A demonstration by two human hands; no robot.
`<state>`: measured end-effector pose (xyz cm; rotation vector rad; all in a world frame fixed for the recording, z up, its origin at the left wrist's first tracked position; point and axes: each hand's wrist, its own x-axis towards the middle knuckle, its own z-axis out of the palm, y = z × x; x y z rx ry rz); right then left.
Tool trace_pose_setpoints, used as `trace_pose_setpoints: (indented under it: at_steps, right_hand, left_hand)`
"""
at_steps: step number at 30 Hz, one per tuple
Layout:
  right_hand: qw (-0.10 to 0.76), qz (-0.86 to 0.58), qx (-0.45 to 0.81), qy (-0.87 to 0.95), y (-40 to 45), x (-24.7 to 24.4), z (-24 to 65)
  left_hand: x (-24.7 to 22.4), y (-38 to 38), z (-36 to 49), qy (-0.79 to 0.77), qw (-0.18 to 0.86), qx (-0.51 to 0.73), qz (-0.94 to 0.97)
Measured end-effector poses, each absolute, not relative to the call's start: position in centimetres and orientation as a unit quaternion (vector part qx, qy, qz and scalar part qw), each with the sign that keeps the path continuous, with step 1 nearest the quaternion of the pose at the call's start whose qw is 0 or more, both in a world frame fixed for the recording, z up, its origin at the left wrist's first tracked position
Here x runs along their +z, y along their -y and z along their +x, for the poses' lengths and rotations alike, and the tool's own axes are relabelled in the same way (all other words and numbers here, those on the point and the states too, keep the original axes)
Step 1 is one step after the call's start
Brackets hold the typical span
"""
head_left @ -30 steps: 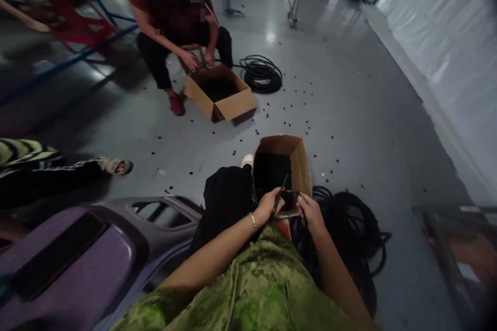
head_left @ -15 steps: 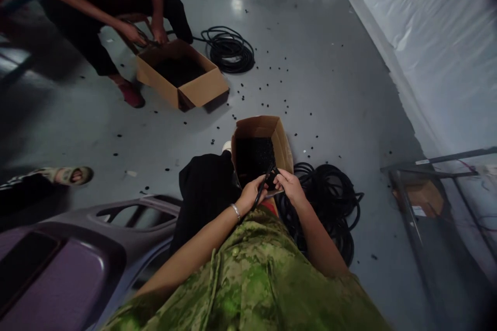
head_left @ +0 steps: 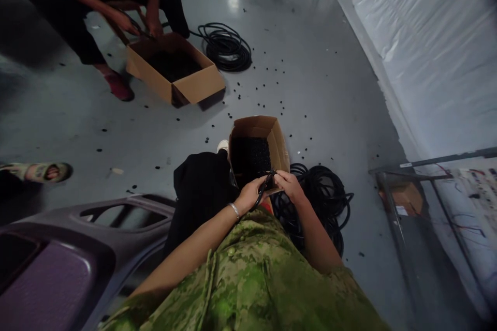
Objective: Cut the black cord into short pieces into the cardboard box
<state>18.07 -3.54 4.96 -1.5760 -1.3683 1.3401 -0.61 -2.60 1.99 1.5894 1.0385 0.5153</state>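
A black cable (head_left: 263,192) runs through my left hand (head_left: 251,195), whose fingers are wrapped round it. Close beside it, my right hand (head_left: 287,184) is closed with its fingertips at the cable's upper end; the small dark thing pinched there is too small to make out. Both hands are over the near edge of an open cardboard box (head_left: 278,145) that holds many small black pieces (head_left: 258,155). To the right of the box, coils of black cable (head_left: 324,191) lie on the floor.
Another person (head_left: 120,20) sits at the upper left behind a second cardboard box (head_left: 200,84), near a cable coil (head_left: 229,49). A grey and purple plastic chair (head_left: 58,269) is at the lower left, a metal frame (head_left: 402,238) at the right. Small black pieces dot the floor.
The view has shifted slightly, so the surroundings sit a little further left. My right fingers have moved at the cable end, and the dark thing between my hands shows less.
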Motion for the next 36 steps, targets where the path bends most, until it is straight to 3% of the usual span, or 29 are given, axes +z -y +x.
trace_pose_setpoints:
  at_steps: [23, 29, 36]
  right_hand:
    - [0.250, -0.581, 0.509, 0.584, 3.0, 4.6, 18.2]
    - [0.248, -0.568, 0.483, 0.618, 2.4, 4.6, 18.6]
    - [0.214, -0.544, 0.468, 0.662, 0.8, 5.2, 19.4]
  left_hand:
    - [2.4, 2.2, -1.2, -0.467, 0.562, 0.151, 0.666]
    - [2.2, 2.5, -1.4, -0.466, 0.521, 0.167, 0.695]
    - [3.2, 2.3, -1.0, -0.506, 0.428, 0.094, 0.743]
